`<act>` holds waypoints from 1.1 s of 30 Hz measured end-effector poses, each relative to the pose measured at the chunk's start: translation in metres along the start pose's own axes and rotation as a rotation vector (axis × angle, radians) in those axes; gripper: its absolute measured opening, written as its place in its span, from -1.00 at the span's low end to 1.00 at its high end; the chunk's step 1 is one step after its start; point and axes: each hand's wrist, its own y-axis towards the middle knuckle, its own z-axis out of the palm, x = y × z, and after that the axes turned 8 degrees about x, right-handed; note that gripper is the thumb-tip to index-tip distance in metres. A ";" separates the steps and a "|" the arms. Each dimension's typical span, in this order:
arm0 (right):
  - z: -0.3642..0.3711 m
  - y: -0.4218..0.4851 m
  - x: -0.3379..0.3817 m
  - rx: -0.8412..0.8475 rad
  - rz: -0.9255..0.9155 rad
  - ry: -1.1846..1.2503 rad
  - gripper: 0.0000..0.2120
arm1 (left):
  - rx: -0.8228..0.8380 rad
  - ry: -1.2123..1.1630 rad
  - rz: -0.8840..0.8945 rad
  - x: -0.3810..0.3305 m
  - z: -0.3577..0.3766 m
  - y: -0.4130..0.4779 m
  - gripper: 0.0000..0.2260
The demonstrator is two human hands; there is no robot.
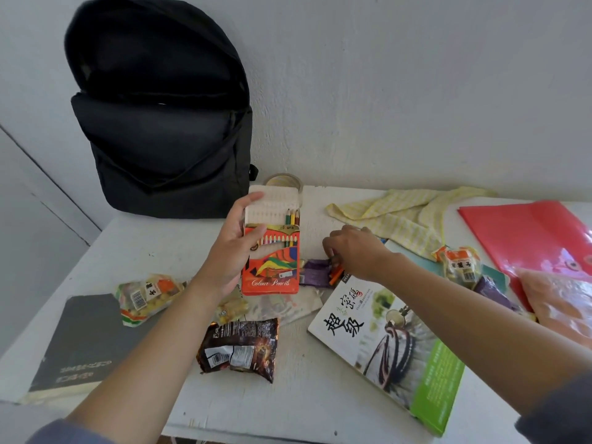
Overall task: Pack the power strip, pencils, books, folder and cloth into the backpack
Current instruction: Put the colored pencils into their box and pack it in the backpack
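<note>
My left hand grips an orange colour pencil box with its tray slid out and three pencils in it. My right hand pinches loose pencils on the table, orange among them. The black backpack stands open against the wall at the back left. A yellow checked cloth lies at the back right, and a red folder lies at the far right. A grey book rests at the front left. A white and green book lies at the front right. No power strip shows.
Snack packets lie scattered on the white table: a dark one in front, a colourful one at left, small ones at right. A purple wrapper lies by the pencils. A tape roll sits behind the box.
</note>
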 end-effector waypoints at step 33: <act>-0.075 -0.008 0.025 -0.388 0.016 1.475 -0.76 | -0.024 0.228 -0.062 -0.001 0.022 -0.003 -0.57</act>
